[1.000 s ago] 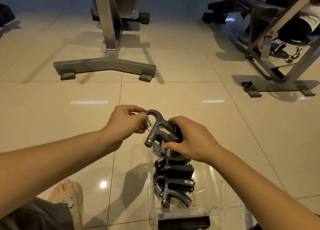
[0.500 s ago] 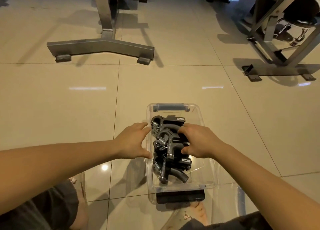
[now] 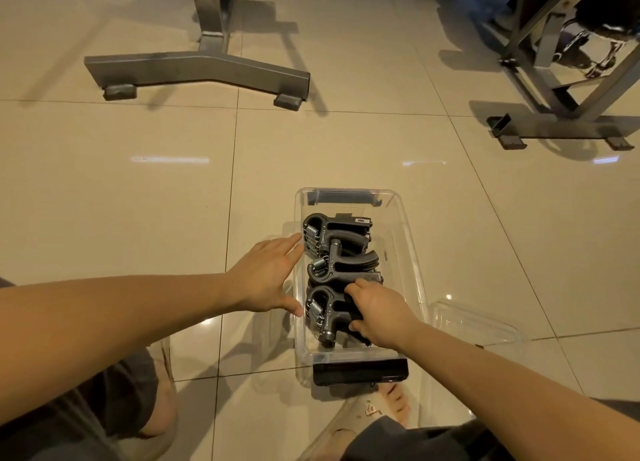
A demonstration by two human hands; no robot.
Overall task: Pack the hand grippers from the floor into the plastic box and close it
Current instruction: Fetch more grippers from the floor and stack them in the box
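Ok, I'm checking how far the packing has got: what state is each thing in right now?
plastic box: open, lid off, standing on the floor.
hand grippers: inside the box, packed in a row.
lid: off, lying on the floor right of the box.
left hand: fingers straight, against the box's left wall.
right hand: inside the box, fingers curled round the nearest hand gripper.

We're seeing dark grey grippers (image 3: 341, 256) with silvery springs (image 3: 316, 311), a see-through box (image 3: 405, 218) with a black latch (image 3: 360, 372), shiny beige floor tiles (image 3: 138, 200) and dull grey metal frames (image 3: 194, 67).
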